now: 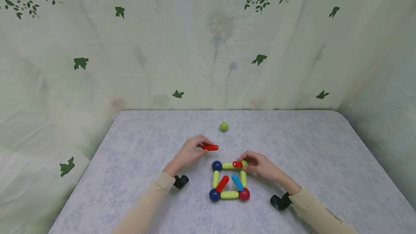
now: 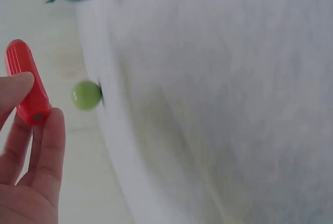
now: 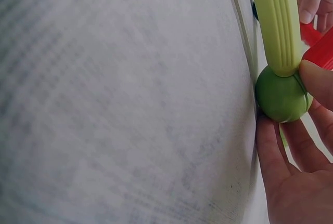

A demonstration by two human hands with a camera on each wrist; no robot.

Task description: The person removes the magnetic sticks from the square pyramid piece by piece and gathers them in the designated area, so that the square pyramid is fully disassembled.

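My left hand [image 1: 192, 149] pinches a red magnetic rod [image 1: 212, 147] by one end, held above the table; its ridged side shows in the left wrist view. My right hand [image 1: 260, 166] is at the far right corner of a square of magnetic rods and balls. There its thumb and fingers hold another red magnetic rod [image 1: 237, 164] against a green ball [image 3: 281, 96], with some fingertips touching the ball. Yellow-green rods [image 1: 229, 195] form the sides. Blue balls [image 1: 215, 195] mark the left corners, a red ball [image 1: 244, 194] the near right. A red rod [image 1: 222, 183] and a blue rod [image 1: 237, 182] rise from the near corners, leaning.
Beyond the square, a loose green ball [image 1: 224, 126] lies towards the back of the grey table [image 1: 292, 136]. A pale curtain [image 1: 201, 46] with leaf and bird prints hangs behind. Each wrist carries a black camera [image 1: 280, 202].
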